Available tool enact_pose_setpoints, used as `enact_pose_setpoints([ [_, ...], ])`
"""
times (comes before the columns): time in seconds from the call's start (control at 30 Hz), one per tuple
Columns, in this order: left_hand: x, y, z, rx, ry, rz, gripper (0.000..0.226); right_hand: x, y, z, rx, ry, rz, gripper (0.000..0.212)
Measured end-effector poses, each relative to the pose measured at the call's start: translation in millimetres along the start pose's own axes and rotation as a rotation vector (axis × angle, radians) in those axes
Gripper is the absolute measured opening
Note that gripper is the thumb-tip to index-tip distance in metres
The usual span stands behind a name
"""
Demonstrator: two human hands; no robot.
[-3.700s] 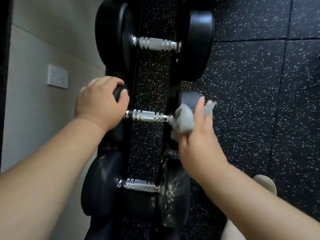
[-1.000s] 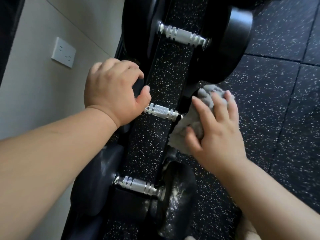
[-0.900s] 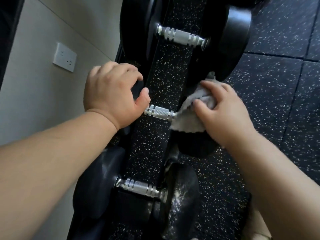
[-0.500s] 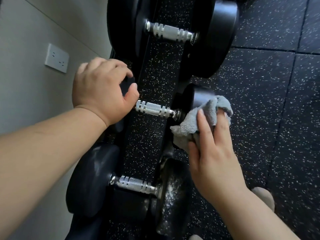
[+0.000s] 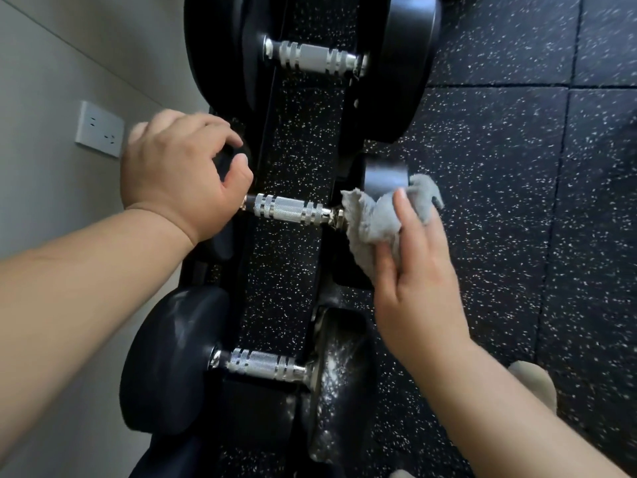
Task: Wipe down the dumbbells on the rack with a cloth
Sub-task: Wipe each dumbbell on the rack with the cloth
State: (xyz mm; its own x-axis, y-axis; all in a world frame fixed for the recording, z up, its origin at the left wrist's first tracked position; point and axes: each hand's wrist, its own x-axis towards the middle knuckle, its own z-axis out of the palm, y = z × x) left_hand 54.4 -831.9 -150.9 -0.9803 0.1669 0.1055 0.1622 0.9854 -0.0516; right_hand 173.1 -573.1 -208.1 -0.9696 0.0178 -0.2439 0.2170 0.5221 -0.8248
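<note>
**Rack entry: middle dumbbell, right head under the cloth**

Landmark: the middle dumbbell (image 5: 296,210), which I see lying crosswise on the rack (image 5: 293,150), its knurled chrome handle running left to right.

- Nearest me, below the landmark: a larger dumbbell (image 5: 262,365); its right head shows pale dusty streaks, so I judge it unwiped.
- Right of the landmark's handle: my right hand (image 5: 413,270), fingers flat and pressing a grey cloth (image 5: 382,215) against the small right head (image 5: 384,174). The cloth bunches at the handle's right collar and drapes over the head's near side.
- Left of the landmark's handle: my left hand (image 5: 179,174), fingers curled tight round the left head, steadying it.
- Beyond the landmark: the biggest dumbbell (image 5: 313,58), close above the small head and crowding the cloth's upward sweep.
- Far left: a wall socket (image 5: 100,134), well apart.

Judgement: the handle lies just left of my right fingers, so the right hand is nearer.
</note>
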Motion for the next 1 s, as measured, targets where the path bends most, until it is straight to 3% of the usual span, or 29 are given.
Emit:
enact_pose_setpoints([
  [0.17,1.0,2.2,0.5,-0.012,0.017,-0.003,0.038,51.9,-15.6,-9.8,-0.263,-0.046,-0.081,0.058],
  [0.37,1.5,3.6,-1.5,-0.011,0.018,-0.007,0.038,137.0,-44.0,-21.4,-0.641,-0.365,-0.154,0.051],
  [0.53,2.5,3.8,-1.4,-0.019,0.02,-0.011,0.038,69.4,-10.3,-8.7,-0.424,-0.069,-0.379,0.052],
  [0.63,1.4,4.4,-0.8,-0.023,0.025,-0.018,0.035,28.4,-0.2,-2.0,-0.401,-0.006,-0.467,0.046],
  [0.87,0.9,5.4,-3.3,-0.009,0.012,-0.041,0.044,61.3,-39.4,20.0,-0.617,-0.014,-0.572,0.046],
  [1.0,0.7,3.1,-5.5,-0.002,0.026,-0.009,0.048,82.0,-60.2,35.4,-0.801,-0.262,-0.601,0.057],
])
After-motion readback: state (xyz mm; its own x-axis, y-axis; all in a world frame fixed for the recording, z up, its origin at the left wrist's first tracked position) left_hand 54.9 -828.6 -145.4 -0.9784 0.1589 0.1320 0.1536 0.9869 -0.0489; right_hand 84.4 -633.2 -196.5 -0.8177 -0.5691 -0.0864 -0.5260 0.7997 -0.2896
